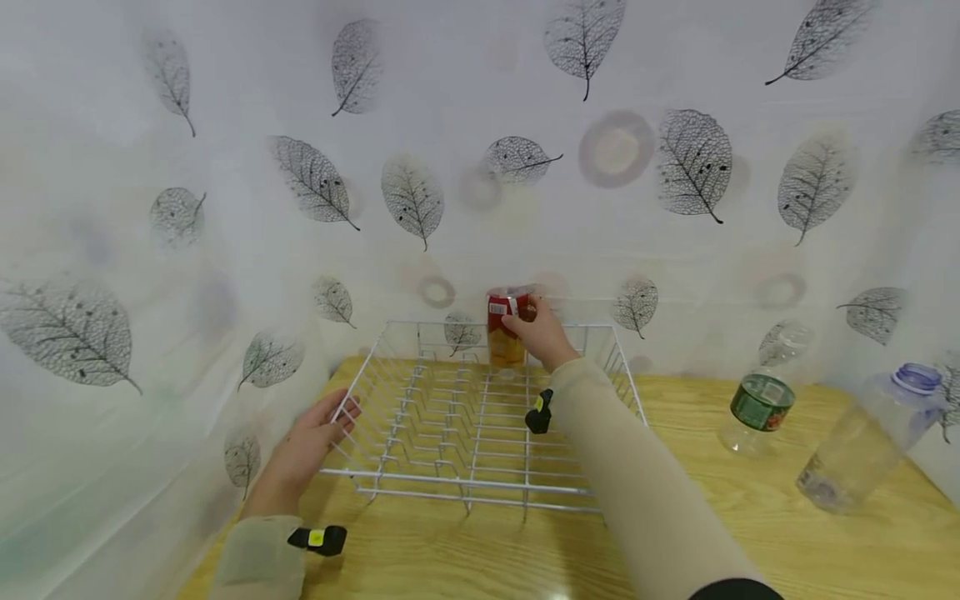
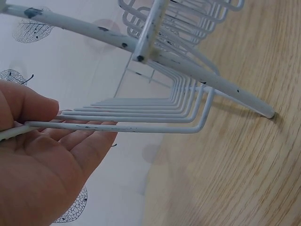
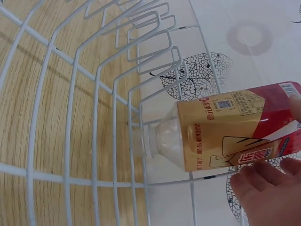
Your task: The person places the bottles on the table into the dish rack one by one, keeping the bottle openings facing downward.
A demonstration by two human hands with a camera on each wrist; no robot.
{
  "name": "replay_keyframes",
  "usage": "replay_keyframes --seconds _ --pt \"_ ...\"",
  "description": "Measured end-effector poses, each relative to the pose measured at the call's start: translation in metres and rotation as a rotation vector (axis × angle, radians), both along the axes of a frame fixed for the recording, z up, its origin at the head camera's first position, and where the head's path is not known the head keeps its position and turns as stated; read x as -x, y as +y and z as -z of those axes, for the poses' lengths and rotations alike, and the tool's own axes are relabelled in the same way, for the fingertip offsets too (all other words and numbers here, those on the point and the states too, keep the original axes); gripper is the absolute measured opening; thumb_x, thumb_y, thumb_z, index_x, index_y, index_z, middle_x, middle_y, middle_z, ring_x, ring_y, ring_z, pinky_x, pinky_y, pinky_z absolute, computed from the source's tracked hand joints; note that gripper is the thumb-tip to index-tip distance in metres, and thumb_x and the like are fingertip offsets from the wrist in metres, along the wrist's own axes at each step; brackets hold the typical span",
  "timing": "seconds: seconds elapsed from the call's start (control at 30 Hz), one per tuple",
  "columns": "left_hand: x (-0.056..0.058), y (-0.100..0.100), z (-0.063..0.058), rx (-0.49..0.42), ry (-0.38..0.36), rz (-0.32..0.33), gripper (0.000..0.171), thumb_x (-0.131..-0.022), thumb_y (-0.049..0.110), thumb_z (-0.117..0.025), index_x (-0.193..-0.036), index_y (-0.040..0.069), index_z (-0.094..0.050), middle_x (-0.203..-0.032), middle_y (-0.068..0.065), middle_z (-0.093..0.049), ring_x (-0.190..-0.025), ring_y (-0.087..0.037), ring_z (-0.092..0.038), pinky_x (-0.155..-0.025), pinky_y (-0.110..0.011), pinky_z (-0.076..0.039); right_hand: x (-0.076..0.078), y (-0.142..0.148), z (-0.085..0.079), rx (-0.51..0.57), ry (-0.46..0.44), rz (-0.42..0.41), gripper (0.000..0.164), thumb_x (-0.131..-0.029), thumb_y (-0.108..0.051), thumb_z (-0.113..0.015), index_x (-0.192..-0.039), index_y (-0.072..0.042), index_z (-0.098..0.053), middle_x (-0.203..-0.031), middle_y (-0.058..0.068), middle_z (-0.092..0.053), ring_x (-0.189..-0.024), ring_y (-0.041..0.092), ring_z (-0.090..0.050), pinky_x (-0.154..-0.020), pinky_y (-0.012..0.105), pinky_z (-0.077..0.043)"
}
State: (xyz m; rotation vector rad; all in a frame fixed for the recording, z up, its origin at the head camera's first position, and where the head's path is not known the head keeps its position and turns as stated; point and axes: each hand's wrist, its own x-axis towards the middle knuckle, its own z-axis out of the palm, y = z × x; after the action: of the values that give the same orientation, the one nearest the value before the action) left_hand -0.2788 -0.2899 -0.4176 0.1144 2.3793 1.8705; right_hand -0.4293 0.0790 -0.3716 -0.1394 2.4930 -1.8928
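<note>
A white wire dish rack [image 1: 468,482] stands on the wooden table. My left hand [image 1: 296,450] grips its left side; in the left wrist view the thumb lies over the rim wire [image 2: 141,128] and the fingers are beneath. At the back of the rack my right hand [image 1: 547,337] holds a plastic bottle [image 1: 506,337] with a red and gold label. In the right wrist view the bottle [image 3: 225,129] is upside down, its clear neck pointing at the rack's bottom wires. The neck has no cap, and its mouth is right at those wires.
To the right on the table [image 1: 465,550] stand a clear bottle with a green label [image 1: 761,402] and a clear bottle with a purple neck [image 1: 862,454], which leans. A leaf-printed white curtain [image 1: 480,100] hangs close behind the rack and along the left.
</note>
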Motion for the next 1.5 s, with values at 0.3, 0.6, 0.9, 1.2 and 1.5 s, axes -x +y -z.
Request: replay_keyframes --seconds 0.3,0.6,0.9,1.2,1.5 --pt "-0.005 0.004 -0.001 0.002 -0.015 -0.002 0.065 -0.103 -0.004 -0.031 -0.162 0.000 -0.002 -0.160 -0.028 -0.023 -0.146 -0.043 -0.028 -0.119 -0.054 -0.023 -0.019 0.020 -0.021 -0.076 0.053 -0.019 0.084 -0.099 -0.044 -0.064 -0.163 -0.016 -0.018 -0.162 0.014 -0.031 -0.147 0.033 -0.031 -0.115 0.054 -0.034" --pt "-0.004 0.004 -0.002 0.015 -0.004 -0.006 0.064 -0.105 -0.003 -0.031 -0.161 -0.002 -0.002 -0.160 -0.030 -0.023 -0.145 -0.044 -0.029 -0.119 -0.052 -0.024 -0.041 0.056 -0.056 -0.127 0.144 -0.030 0.089 -0.097 -0.049 -0.064 -0.164 -0.019 -0.014 -0.165 0.011 -0.024 -0.149 0.029 -0.027 -0.115 0.055 -0.033" --pt "-0.005 0.002 -0.001 0.013 -0.011 0.016 0.066 -0.103 -0.004 -0.031 -0.161 0.000 -0.001 -0.161 -0.029 -0.021 -0.146 -0.044 -0.026 -0.119 -0.054 -0.021 -0.083 0.094 -0.075 -0.162 0.283 0.021 0.091 -0.095 -0.053 -0.065 -0.164 -0.020 -0.016 -0.166 0.008 -0.023 -0.151 0.027 -0.022 -0.120 0.051 -0.024" --pt "-0.005 0.004 0.000 0.017 -0.013 -0.003 0.063 -0.106 0.001 -0.033 -0.162 0.001 -0.004 -0.161 -0.027 -0.024 -0.145 -0.043 -0.029 -0.119 -0.054 -0.023 -0.139 0.152 -0.068 -0.153 0.427 0.155 0.087 -0.099 -0.041 -0.065 -0.164 -0.018 -0.013 -0.168 0.008 -0.017 -0.153 0.031 -0.015 -0.122 0.052 -0.017" --pt "-0.004 0.002 0.001 0.019 -0.005 0.006 0.063 -0.106 0.000 -0.032 -0.162 0.002 -0.003 -0.160 -0.028 -0.024 -0.145 -0.044 -0.029 -0.119 -0.054 -0.023 -0.180 0.201 -0.036 -0.238 0.439 0.403 0.086 -0.099 -0.037 -0.065 -0.165 -0.026 -0.011 -0.169 0.006 -0.009 -0.149 0.048 -0.013 -0.111 0.073 -0.019"
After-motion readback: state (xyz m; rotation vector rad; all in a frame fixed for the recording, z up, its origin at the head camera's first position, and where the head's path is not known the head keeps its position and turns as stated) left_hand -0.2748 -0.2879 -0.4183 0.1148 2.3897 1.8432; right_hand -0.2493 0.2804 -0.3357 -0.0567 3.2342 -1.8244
